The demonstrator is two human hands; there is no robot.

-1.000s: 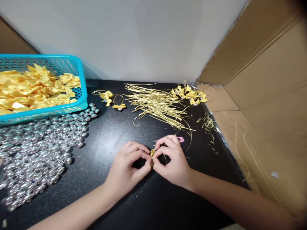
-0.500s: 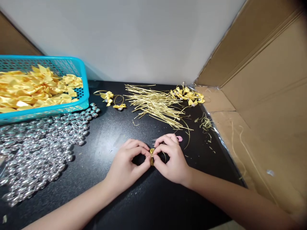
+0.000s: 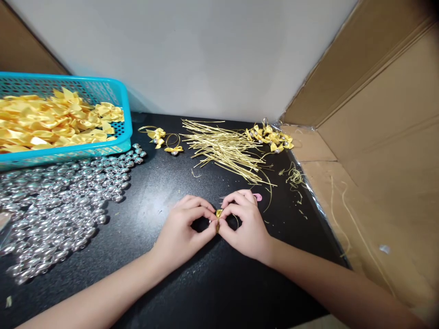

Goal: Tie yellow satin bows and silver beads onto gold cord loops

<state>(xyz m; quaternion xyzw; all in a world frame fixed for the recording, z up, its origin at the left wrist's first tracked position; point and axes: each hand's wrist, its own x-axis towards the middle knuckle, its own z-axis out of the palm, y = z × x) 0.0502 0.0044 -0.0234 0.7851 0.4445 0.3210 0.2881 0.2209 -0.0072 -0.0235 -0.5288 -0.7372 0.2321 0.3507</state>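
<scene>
My left hand (image 3: 190, 223) and my right hand (image 3: 244, 225) meet fingertip to fingertip over the black table. Between them a small yellow ribbon bow (image 3: 218, 213) is pinched, mostly covered by the fingers. Both thumbs and index fingers are closed at its middle. A thin gold cord (image 3: 236, 220) curves out inside the right hand's grip. A bit of something silvery shows by the left fingertips. Just behind the right hand lies a small pink-handled cutting tool (image 3: 257, 197), its pointed blade partly hidden by the fingers.
A turquoise basket (image 3: 129, 119) of yellow bows stands at the left, with many silver beads (image 3: 68, 205) before it. Gold cords (image 3: 226, 151) lie ahead. Bows with beads (image 3: 269, 137) sit at the back right, others (image 3: 174, 150) left of the cords. Cardboard (image 3: 377, 114) borders the right.
The fingertips have drawn closer together at the bow, so less of it shows. The whole view has shifted slightly; both hands stay in nearly the same place.
</scene>
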